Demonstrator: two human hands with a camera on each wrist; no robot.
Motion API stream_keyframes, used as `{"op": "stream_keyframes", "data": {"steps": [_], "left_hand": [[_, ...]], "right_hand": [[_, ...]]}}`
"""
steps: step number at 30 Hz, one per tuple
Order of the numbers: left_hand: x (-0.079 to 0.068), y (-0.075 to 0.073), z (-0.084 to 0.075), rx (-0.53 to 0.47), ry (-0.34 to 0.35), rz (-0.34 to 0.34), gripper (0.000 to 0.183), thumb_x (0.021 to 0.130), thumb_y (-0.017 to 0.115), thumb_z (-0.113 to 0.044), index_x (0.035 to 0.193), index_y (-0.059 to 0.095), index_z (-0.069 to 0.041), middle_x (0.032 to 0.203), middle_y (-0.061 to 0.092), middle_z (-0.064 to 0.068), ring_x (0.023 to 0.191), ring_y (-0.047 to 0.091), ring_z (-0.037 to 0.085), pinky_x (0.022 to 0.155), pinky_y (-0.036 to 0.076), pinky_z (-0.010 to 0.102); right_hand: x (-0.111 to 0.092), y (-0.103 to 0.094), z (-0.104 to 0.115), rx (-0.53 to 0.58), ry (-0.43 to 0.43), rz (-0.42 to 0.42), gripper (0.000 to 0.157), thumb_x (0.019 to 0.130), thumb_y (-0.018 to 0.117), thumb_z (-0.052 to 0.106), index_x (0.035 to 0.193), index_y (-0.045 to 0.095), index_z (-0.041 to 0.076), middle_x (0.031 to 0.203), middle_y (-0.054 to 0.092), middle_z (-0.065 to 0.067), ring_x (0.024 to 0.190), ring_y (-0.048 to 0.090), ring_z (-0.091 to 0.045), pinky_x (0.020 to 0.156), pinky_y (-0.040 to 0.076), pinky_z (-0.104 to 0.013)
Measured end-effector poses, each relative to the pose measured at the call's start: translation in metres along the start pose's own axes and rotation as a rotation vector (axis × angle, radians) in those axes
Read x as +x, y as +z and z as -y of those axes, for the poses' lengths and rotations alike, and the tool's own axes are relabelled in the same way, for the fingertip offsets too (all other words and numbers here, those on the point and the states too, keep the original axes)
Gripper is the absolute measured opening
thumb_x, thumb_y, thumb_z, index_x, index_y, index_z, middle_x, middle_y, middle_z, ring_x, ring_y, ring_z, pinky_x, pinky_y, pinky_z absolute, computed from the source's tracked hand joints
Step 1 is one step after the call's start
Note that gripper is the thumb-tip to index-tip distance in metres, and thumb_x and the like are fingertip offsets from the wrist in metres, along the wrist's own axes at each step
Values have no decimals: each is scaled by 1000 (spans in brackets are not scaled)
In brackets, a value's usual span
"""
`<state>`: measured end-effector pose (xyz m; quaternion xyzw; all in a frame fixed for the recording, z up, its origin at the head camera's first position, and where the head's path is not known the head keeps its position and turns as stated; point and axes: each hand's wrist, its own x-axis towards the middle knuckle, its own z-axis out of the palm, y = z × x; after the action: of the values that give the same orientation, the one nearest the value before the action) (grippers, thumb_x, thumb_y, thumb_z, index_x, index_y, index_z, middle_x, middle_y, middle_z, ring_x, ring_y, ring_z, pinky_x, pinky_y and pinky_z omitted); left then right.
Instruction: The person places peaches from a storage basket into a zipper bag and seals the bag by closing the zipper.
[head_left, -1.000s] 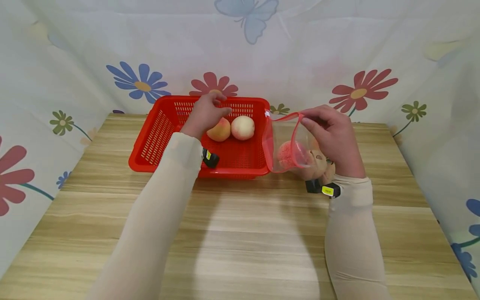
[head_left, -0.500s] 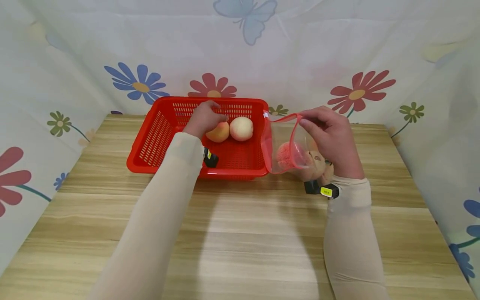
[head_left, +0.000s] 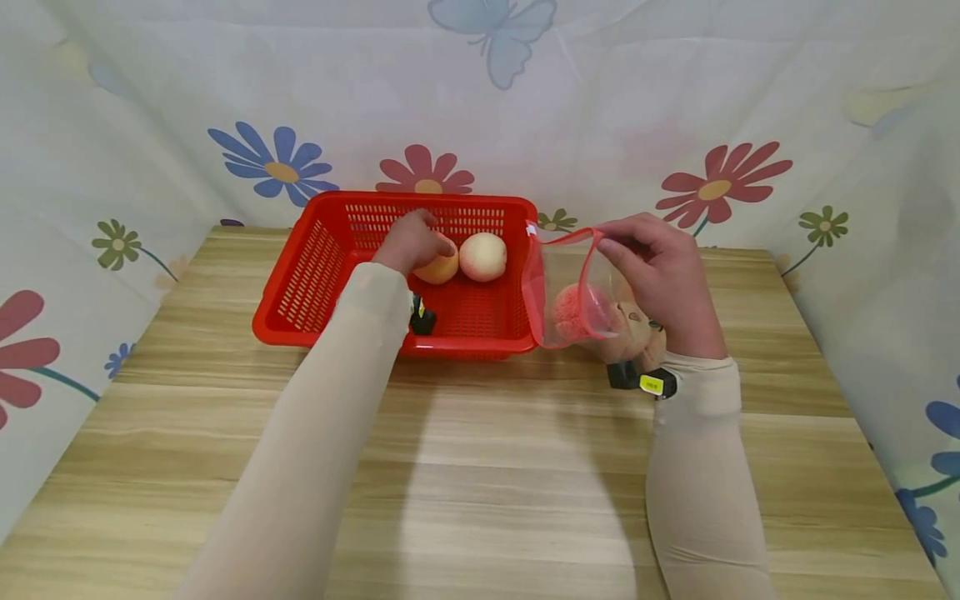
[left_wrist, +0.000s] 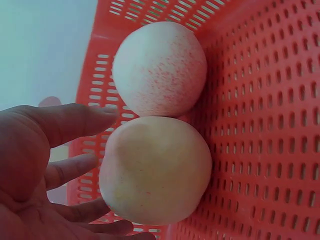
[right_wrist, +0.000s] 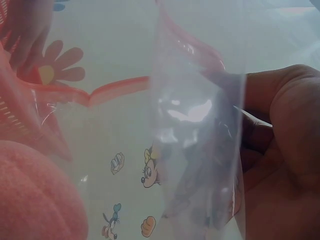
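Note:
My left hand (head_left: pixel 411 242) reaches into a red plastic basket (head_left: pixel 472 343), over a yellowish peach (head_left: pixel 438 268). In the left wrist view its fingers are spread, with the thumb (left_wrist: pixel 82 122) apart from the other fingers and fingertips right at the peach's side. A paler, pink-speckled peach (left_wrist: pixel 160 67) lies against the yellowish one. My right hand (head_left: pixel 660 271) pinches the rim of a clear zip bag (head_left: pixel 562 262) with red edging, drawing its mouth wide. Inside the bag sits a pink peach (head_left: pixel 573 312), also large in the right wrist view. Cartoon figures (right_wrist: pixel 150 172) are printed on the bag.
The bag stands against the basket's right end on a wood-grain table (head_left: pixel 495 467). A flower-patterned cloth (head_left: pixel 600 108) hangs behind and at both sides. Peach-coloured round shapes (head_left: pixel 637 329) show behind the bag, partly covered by my right wrist.
My left hand has lowered from above the basket down to the yellowish peach. The right hand keeps its pinch on the bag's rim and has hardly moved.

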<state>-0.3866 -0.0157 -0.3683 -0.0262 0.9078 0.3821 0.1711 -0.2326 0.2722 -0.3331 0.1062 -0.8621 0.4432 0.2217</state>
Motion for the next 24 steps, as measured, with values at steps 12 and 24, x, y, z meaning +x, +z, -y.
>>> {"op": "stream_keyframes", "data": {"steps": [12, 24], "left_hand": [[-2, 2, -4, 184, 57, 30, 67, 87, 71, -21, 143, 37, -11, 135, 51, 13, 115, 50, 30, 104, 47, 45], [4, 1, 1, 249, 59, 18, 65, 85, 71, -21, 141, 39, -9, 130, 53, 14, 111, 52, 30, 101, 49, 44]], "right_hand": [[0, -1, 1, -3, 3, -3, 26, 92, 65, 19, 115, 71, 8, 104, 67, -6, 86, 59, -9, 76, 50, -13], [-1, 0, 1, 2, 16, 7, 25, 93, 64, 19, 115, 71, 9, 104, 68, -6, 86, 58, -10, 76, 50, -13]]}}
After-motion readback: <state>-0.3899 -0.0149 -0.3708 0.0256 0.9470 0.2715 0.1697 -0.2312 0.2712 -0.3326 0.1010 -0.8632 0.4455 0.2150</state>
